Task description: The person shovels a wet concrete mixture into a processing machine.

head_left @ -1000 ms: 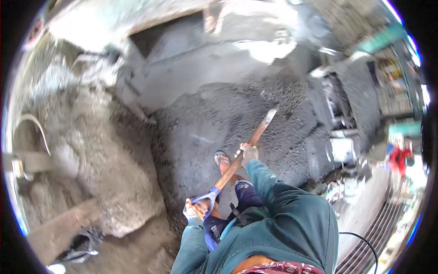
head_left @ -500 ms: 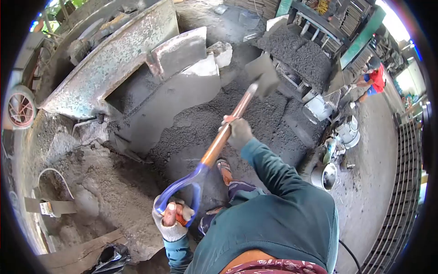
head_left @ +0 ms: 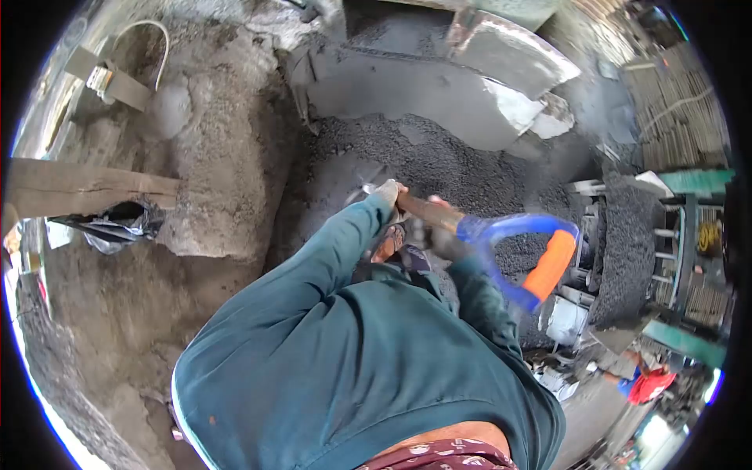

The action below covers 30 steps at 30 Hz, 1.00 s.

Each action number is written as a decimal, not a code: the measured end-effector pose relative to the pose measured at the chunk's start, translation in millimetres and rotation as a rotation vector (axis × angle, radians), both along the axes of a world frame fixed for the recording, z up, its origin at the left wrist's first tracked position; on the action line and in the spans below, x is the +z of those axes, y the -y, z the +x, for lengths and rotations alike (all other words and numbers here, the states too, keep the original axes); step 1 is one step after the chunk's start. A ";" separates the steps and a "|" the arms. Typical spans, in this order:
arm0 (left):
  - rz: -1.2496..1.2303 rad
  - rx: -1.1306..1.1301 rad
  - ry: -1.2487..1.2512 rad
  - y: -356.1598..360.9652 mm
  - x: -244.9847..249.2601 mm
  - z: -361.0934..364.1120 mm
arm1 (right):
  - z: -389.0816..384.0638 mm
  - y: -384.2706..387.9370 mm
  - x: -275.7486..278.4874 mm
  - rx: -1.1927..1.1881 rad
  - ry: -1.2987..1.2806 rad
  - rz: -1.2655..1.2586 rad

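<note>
A shovel [head_left: 431, 213] lies across in front of my body, its wooden shaft running to a blue D-shaped handle with an orange grip bar [head_left: 550, 265]. My gloved left hand [head_left: 388, 192] is closed around the shaft at its far left part. Further along, beside the blue handle's base, my right hand [head_left: 445, 231] is smeared by motion, with fingertips showing over the shaft. No hand is on the orange bar. Most of the blade is hidden or blurred beyond my left hand. Dark, crumbly wet mix [head_left: 470, 176] covers the floor beyond the shovel.
A machine hopper filled with dark mix [head_left: 630, 243] stands at the right. Nearby, a person in a red shirt [head_left: 650, 385] bends over. A wooden beam [head_left: 94, 188] and black plastic [head_left: 117, 223] lie at left. Slabs [head_left: 513, 59] lean at the back.
The view has turned. My left hand has moved from the D-handle to the shaft, and the handle has swung to the right. The blade has left the spot beside the hopper.
</note>
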<state>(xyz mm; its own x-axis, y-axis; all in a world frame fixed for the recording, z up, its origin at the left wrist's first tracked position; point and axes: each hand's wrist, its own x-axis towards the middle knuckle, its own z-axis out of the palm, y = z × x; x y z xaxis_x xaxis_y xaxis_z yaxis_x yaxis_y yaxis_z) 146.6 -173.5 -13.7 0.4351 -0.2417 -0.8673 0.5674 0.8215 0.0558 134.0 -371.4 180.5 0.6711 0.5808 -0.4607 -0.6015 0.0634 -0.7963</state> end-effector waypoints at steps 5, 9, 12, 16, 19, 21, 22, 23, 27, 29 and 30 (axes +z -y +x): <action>0.180 0.376 -0.259 -29.2 -15.2 16.4 | 56.7 71.3 116.4 -0.370 0.686 -0.038; 0.265 0.319 -0.303 -70.8 -33.4 40.0 | 77.2 57.9 184.7 0.007 1.570 -0.513; 0.312 0.252 -0.270 -97.2 -33.4 67.4 | 72.7 -4.6 221.4 0.551 1.659 -0.809; 0.046 0.230 -0.141 -108.0 -37.4 112.0 | 82.0 -51.8 202.9 0.680 1.677 -0.822; 0.043 0.203 0.049 -118.9 41.1 137.1 | 88.3 -104.3 181.8 0.517 1.446 -0.709; -0.033 0.385 0.115 -129.7 45.0 156.1 | 98.9 -143.7 170.8 0.473 1.497 -0.739; -0.056 0.371 0.104 -141.5 62.0 162.6 | 107.4 -165.1 163.0 0.452 1.487 -0.736; -0.035 0.358 0.122 -154.2 60.2 169.9 | 115.5 -188.6 158.3 0.429 1.476 -0.737; 0.639 -0.301 0.543 -219.8 -33.0 189.8 | 140.8 -287.4 132.4 0.616 1.189 -1.038; 1.565 -0.851 0.654 -246.7 -94.4 171.6 | 142.3 -314.9 77.5 0.680 1.077 -1.037; 0.943 -0.416 0.573 -255.6 -144.0 154.8 | 134.5 -321.3 65.4 0.784 1.099 -0.971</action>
